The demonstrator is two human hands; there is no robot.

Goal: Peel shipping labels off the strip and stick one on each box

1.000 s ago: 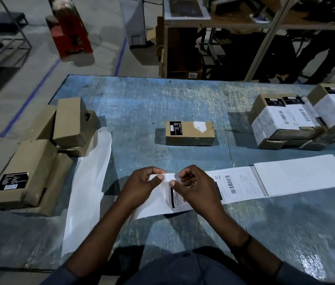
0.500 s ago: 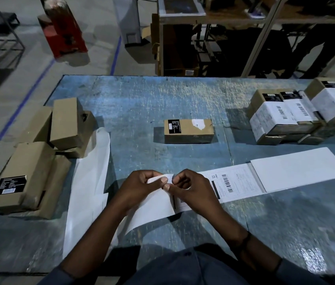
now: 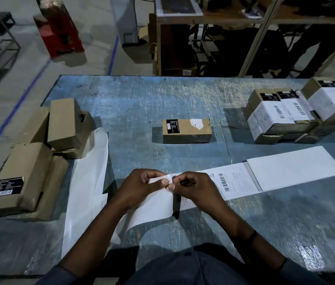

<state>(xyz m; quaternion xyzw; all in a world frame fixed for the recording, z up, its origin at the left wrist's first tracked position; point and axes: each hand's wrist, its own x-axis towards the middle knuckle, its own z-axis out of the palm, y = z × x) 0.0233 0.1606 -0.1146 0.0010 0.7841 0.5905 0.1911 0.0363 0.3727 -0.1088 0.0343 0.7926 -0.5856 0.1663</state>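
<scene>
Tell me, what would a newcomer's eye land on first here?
First, the hands at the near middle of the table: the left hand and right hand meet thumb to thumb, pinching the white label strip that runs off to the right. Next, a lone brown box sits mid-table, with plain boxes piled at the left edge and white-labelled boxes clustered at the far right.

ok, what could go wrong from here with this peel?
1. The left hand and right hand both pinch one small spot at the edge of the label strip; the label could tear or fold onto itself.
2. Spent backing paper lies loose beside the left forearm; a freed label might stick to it.
</scene>
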